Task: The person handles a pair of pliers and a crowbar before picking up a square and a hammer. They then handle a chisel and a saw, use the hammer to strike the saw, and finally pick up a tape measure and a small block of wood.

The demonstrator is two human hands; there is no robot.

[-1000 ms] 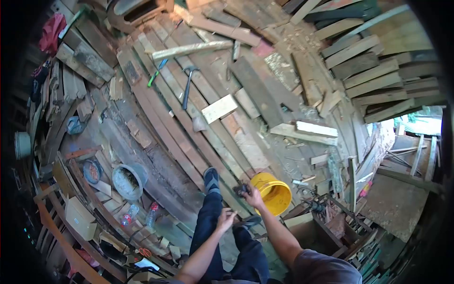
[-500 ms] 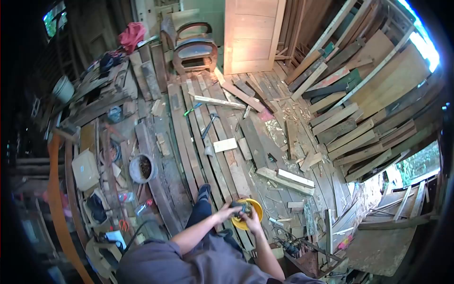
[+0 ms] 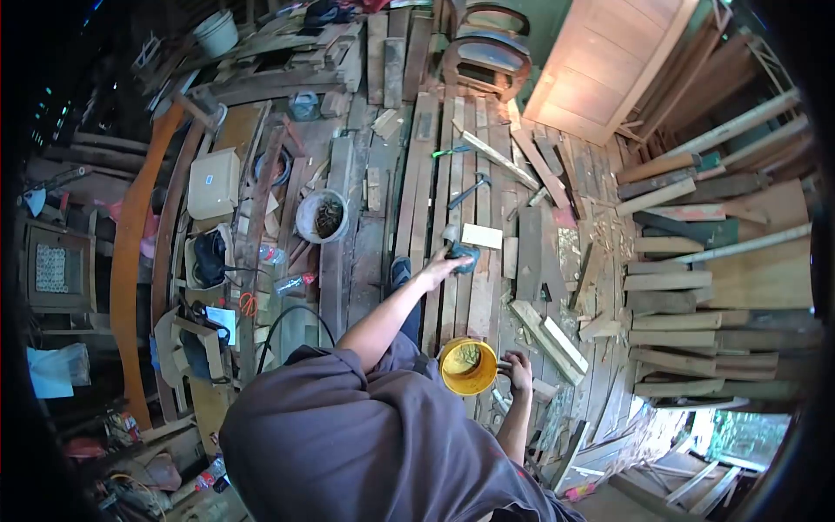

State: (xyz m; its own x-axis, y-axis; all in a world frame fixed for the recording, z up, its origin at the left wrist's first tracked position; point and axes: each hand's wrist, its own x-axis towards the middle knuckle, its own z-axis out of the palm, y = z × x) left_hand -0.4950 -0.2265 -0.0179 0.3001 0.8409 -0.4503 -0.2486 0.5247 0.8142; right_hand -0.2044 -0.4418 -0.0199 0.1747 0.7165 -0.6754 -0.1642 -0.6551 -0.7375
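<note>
My left hand [image 3: 439, 268] is stretched forward over the planks, its fingers closed round a small dark blue-green object [image 3: 464, 257] whose kind I cannot tell. Just beyond it lies a pale rectangular block of wood [image 3: 482, 236]. Close to my body stands a yellow bucket [image 3: 487, 382] with some light-coloured material at its bottom. To the right of its rim is my right hand [image 3: 519, 371], fingers loosely bent and apart, holding nothing. A hammer [image 3: 470, 190] with a dark handle rests on the boards further ahead.
A whitish bucket [image 3: 304, 228] with brown contents stands left of my shoe [image 3: 401, 271]. Two short beams [image 3: 546, 341] lie at the right, and stacked timber [image 3: 678, 322] lines that side. A green-handled tool [image 3: 450, 151] lies ahead, before a wooden chair [image 3: 487, 70].
My left hand has moved from over the yellow bucket forward to the planks, carrying the dark object. My right hand has let go and shifted to the bucket's right. The view has turned left and down.
</note>
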